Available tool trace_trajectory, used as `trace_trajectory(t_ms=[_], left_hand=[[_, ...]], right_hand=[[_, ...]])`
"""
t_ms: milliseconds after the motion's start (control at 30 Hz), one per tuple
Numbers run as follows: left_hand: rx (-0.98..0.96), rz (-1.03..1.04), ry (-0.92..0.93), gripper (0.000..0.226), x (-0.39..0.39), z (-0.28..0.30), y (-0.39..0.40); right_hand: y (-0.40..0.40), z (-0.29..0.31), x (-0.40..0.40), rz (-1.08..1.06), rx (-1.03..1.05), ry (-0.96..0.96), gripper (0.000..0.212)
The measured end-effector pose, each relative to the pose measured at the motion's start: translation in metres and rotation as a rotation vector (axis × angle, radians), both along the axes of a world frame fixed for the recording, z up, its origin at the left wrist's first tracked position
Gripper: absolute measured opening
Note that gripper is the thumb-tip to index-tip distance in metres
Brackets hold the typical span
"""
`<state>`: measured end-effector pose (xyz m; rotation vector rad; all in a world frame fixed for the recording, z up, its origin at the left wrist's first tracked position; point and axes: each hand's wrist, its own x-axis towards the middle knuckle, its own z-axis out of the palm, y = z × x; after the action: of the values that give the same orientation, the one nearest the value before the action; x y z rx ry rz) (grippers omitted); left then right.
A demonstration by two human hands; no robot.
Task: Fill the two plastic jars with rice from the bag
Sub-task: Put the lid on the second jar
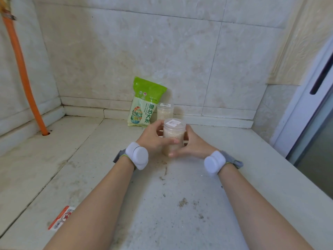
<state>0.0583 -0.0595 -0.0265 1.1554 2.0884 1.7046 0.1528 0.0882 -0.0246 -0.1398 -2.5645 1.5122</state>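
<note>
A clear plastic jar (173, 134) filled with rice, its lid on with a white label, stands on the stone counter (126, 177). My left hand (156, 138) grips its left side and my right hand (191, 145) grips its right side, thumbs across the front. Behind it, a second lidded jar (165, 111) of rice stands by the wall. The green and white rice bag (144, 103) leans upright against the tiled wall, just left of that jar.
An orange hose (21, 69) runs down the left wall into a hole in the counter. A red and white sticker (61, 218) lies near the front left. A window frame (310, 105) borders the right side. Dirt specks mark the counter.
</note>
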Motion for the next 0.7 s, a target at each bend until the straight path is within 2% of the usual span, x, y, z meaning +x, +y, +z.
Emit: trace_trajectory(t_ms=[100, 267, 300, 400, 600, 700], left_hand=[[0.02, 0.007, -0.023, 0.076, 0.002, -0.001, 0.002], [0.049, 0.012, -0.079, 0.09, 0.001, -0.002, 0.005], [0.058, 0.026, -0.089, 0.086, 0.0, -0.003, 0.005], [0.122, 0.092, -0.123, 0.058, -0.006, -0.001, 0.005], [0.147, 0.134, -0.152, 0.045, -0.011, 0.001, 0.005], [0.141, 0.229, -0.184, 0.026, -0.018, 0.002, 0.0]], right_hand=[[-0.006, -0.012, -0.01, -0.072, -0.021, 0.052, 0.1], [-0.003, -0.014, -0.013, -0.205, -0.036, 0.099, 0.088], [-0.003, -0.013, -0.014, -0.24, -0.042, 0.107, 0.082], [-0.001, -0.012, -0.02, -0.277, -0.058, 0.12, 0.069], [-0.003, -0.01, -0.03, -0.335, -0.005, 0.128, 0.069], [0.005, -0.008, -0.04, -0.443, 0.044, 0.119, 0.072]])
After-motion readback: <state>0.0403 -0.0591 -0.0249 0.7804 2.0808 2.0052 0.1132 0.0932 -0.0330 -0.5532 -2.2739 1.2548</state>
